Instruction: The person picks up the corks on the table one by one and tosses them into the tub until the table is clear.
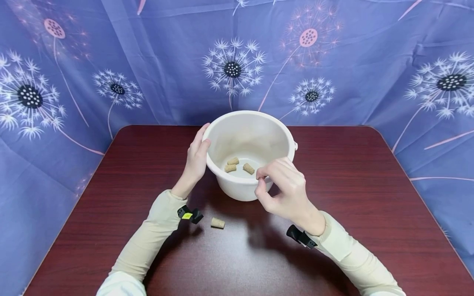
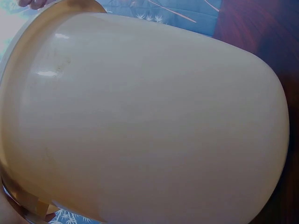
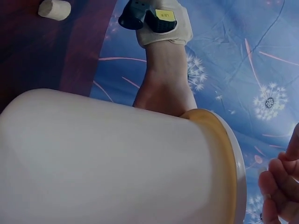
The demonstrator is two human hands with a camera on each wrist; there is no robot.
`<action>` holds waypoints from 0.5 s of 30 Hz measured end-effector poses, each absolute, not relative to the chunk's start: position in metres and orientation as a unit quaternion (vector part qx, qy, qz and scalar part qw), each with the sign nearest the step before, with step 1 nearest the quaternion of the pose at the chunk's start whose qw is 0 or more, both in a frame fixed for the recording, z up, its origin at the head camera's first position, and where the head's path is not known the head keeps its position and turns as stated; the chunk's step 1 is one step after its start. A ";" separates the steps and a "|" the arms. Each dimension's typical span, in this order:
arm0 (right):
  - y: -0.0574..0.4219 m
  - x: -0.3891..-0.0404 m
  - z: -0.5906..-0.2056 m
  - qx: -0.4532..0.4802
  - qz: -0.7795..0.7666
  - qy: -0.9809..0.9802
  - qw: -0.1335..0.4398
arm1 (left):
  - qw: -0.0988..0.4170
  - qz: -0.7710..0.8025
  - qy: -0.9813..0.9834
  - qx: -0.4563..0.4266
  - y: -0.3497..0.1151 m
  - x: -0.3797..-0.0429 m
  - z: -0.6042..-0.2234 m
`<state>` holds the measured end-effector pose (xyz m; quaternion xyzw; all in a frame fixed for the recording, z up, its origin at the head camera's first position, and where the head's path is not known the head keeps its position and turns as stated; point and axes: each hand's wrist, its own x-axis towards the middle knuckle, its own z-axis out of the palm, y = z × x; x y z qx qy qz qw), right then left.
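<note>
A white plastic bucket (image 1: 242, 189) stands on the table, tilted toward me in the head view. My left hand (image 1: 196, 158) holds its left side at the rim, thumb over the edge and fingers on the outside. Inside on the bottom lie three corks (image 1: 249, 168). My right hand (image 1: 285, 187) is over the bucket's near right rim, its thumb and forefinger tips close together; I cannot tell whether something is between them. Curled fingers (image 3: 278, 186) show beyond the rim in the right wrist view. Another cork (image 1: 217, 223) lies on the table in front of the bucket.
The dark red wooden table (image 1: 355, 185) has rounded far corners. A blue cloth (image 1: 166, 61) with dandelion prints hangs behind and at both sides. A small lug (image 1: 296, 146) sticks out at the bucket's right rim.
</note>
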<state>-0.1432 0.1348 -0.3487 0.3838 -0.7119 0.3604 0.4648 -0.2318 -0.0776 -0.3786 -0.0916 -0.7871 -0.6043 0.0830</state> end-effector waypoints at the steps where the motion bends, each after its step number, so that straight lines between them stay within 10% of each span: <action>1: 0.134 -0.143 -0.349 0.386 0.360 -0.709 0.468 | 0.083 -0.606 -0.786 -0.093 -0.078 -0.232 -0.379; 15: 0.126 -0.142 -0.357 0.435 0.376 -0.654 0.492 | 0.082 -0.608 -0.784 -0.092 -0.078 -0.233 -0.379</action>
